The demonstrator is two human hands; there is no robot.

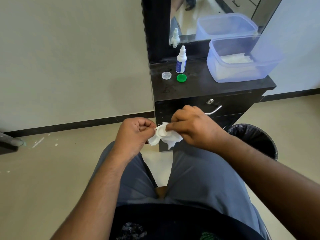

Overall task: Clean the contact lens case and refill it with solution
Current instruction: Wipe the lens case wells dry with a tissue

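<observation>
Crumpled tissue (170,138) against smooth round case (157,135)

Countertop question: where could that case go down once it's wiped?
The counter has bare room along its front edge, between the green cap and the tub. The back left is crowded: bottle, clear cap, green cap.

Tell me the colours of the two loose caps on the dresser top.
One cap is green, the other cap clear; head view.
</observation>
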